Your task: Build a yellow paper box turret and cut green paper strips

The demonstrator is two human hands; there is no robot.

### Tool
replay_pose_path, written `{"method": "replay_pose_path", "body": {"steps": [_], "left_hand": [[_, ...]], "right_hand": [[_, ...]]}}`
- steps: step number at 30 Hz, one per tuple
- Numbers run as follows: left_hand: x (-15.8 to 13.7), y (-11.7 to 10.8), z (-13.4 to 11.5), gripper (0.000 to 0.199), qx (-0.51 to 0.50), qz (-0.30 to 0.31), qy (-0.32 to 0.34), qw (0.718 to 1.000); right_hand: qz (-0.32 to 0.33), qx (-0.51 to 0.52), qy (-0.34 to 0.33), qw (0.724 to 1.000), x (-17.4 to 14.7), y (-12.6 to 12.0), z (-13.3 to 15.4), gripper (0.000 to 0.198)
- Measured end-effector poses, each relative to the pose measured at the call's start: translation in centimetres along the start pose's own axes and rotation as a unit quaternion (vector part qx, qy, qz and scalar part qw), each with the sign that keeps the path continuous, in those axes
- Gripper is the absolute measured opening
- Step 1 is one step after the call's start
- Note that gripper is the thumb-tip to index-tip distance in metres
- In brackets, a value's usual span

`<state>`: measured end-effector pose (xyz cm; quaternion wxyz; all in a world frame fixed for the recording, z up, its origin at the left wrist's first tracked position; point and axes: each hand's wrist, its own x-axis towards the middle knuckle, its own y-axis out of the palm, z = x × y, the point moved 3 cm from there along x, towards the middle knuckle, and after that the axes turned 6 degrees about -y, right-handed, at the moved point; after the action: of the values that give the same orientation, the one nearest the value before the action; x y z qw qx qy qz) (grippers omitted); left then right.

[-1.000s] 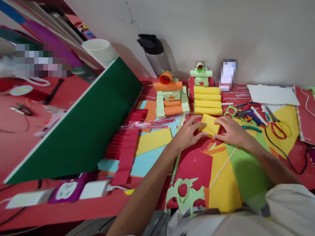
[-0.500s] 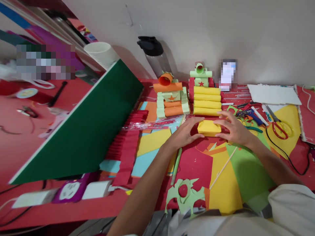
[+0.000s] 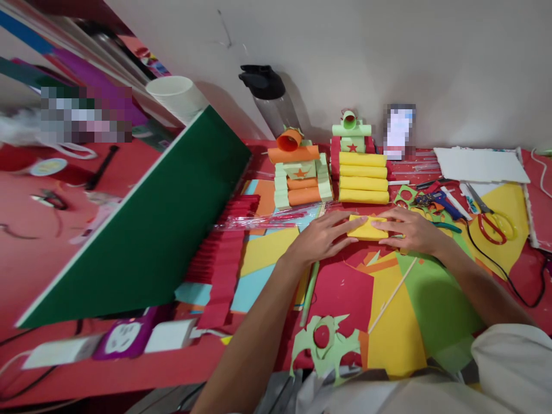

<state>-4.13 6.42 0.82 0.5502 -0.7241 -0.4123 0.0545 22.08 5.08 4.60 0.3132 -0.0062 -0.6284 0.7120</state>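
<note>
A small yellow paper box (image 3: 365, 232) sits on the red table between my two hands. My left hand (image 3: 323, 236) grips its left end, with fingertips on the top and the side. Its right end is held by my right hand (image 3: 409, 230), whose fingers reach over the top. Just behind the box lies a row of yellow paper rolls (image 3: 363, 179), in front of a green paper model with a red star (image 3: 352, 147). To its left stands an orange and green paper model (image 3: 301, 172).
A green board (image 3: 146, 224) leans at the left, near a bottle (image 3: 269, 98). Scissors (image 3: 491, 221), a blue glue gun (image 3: 446, 204) and a phone (image 3: 399, 132) are on the right. Coloured paper sheets (image 3: 392, 322) and a green cut-out scrap (image 3: 323, 345) lie in front. A thin stick (image 3: 394, 293) crosses the sheets.
My fingers have moved from the ends of the yellow box onto its top, and both hands have come closer together. The box looks slightly tilted or pressed down compared with before.
</note>
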Motion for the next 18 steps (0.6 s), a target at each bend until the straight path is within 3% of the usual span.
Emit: {"method": "replay_pose_path", "body": {"steps": [4, 12, 15, 18], "left_hand": [[0.2, -0.1, -0.3, 0.044, -0.046, -0.027, 0.004, 0.999], [0.4, -1.2, -1.3, 0.017, -0.137, -0.186, 0.063, 0.971], [0.8, -1.1, -1.9, 0.031, -0.119, -0.169, 0.04, 0.978], [0.9, -0.7, -2.4, 0.048, -0.039, -0.117, 0.067, 0.99]], "right_hand": [[0.003, -0.01, -0.009, 1.0, 0.1, -0.2, 0.0, 0.038], [0.003, 0.001, -0.007, 1.0, 0.4, -0.3, 0.2, 0.04], [0.008, 0.008, 0.001, 1.0, 0.5, -0.3, 0.3, 0.043], [0.0, 0.025, 0.012, 1.0, 0.6, -0.2, 0.3, 0.044]]}}
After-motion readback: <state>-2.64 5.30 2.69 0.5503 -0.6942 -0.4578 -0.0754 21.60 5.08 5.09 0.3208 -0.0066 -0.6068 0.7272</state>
